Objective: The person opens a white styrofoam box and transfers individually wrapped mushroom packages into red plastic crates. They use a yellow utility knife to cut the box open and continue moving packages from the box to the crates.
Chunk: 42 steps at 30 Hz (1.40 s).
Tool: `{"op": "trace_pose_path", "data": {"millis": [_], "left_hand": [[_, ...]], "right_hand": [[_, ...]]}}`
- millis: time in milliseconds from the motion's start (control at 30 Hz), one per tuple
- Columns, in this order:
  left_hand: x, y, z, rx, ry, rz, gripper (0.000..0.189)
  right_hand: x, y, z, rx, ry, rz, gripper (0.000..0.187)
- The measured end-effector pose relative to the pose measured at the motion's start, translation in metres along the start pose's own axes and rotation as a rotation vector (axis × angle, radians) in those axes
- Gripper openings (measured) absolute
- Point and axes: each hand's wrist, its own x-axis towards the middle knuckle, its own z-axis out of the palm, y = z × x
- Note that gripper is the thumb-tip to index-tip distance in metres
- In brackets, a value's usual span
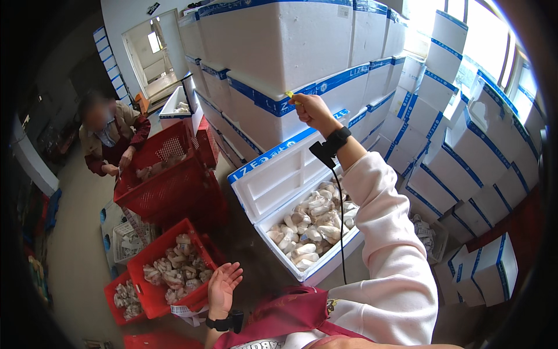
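My right hand (310, 111) is raised at the stacked white foam boxes (261, 39), its fingers closed around a small yellow tool (291, 95) whose tip is at a corner of the stack. The kind of tool is not clear. My left hand (223, 285) is palm up with fingers apart, holding nothing, beside a red plastic crate (168, 305) of bagged mushrooms (176, 272). Below my right arm stands an open foam box (287, 266) filled with bagged, pale, thick-stemmed mushrooms (305, 222). Its lid (279, 174), edged in blue tape, leans up against the stack.
At the left a co-worker (111, 135) has both hands at the rim of a large red crate (152, 192). A smaller red crate (115, 314) and a white basket (117, 244) are nearby. More taped foam boxes (471, 152) are piled at the right.
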Motion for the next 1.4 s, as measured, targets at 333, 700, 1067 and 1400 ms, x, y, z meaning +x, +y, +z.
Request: {"op": "trace_pose_path", "data": {"millis": [333,700,1067,1400], "left_hand": [[0.062,0.039,0.028,0.125,-0.093,0.034,0.037],[0.138,0.087,0.109,-0.224,-0.058,0.254,0.026],[0.123,0.060,0.121,0.140,-0.153,0.438,0.022],[0.079,0.015,0.041,0.498,-0.053,0.201,0.020]], "right_hand": [[-0.172,0.076,0.072,-0.553,-0.429,-0.038,0.028],[-0.263,0.160,0.141,-0.735,-0.310,-0.529,0.054],[-0.284,0.173,0.140,-0.038,-0.540,0.309,0.030],[-0.294,0.187,0.078,-0.833,-0.874,-0.062,0.067]]}}
